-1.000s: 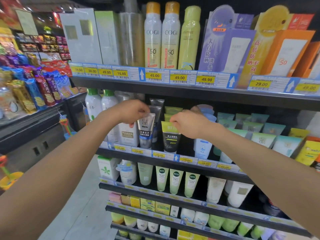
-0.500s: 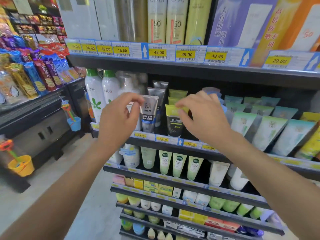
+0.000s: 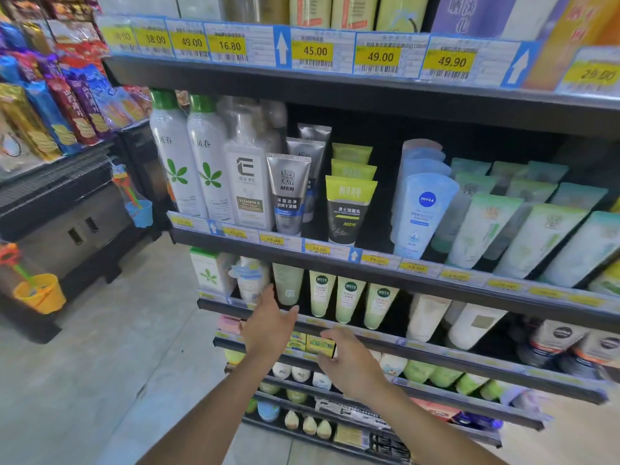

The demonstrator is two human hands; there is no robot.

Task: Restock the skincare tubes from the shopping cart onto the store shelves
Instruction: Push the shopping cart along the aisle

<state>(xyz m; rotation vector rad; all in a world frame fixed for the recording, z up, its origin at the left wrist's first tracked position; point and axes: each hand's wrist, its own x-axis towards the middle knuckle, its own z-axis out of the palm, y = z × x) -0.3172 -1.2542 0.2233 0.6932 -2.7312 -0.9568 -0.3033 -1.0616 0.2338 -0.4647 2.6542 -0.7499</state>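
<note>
Head view: we see grey MEN tube (image 3: 288,193) and green-black MEN tube (image 3: 349,209) upright at front of middle shelf (image 3: 436,284), placed, we judge. Left hand (image 3: 268,322) and right hand (image 3: 350,362) low, near us, fingers loose, holding nothing. Cart out of view (remaining stock unknown); more restocking likely.

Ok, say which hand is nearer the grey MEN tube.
Left. Left hand is below the grey MEN tube; right hand is lower and further right.
</note>
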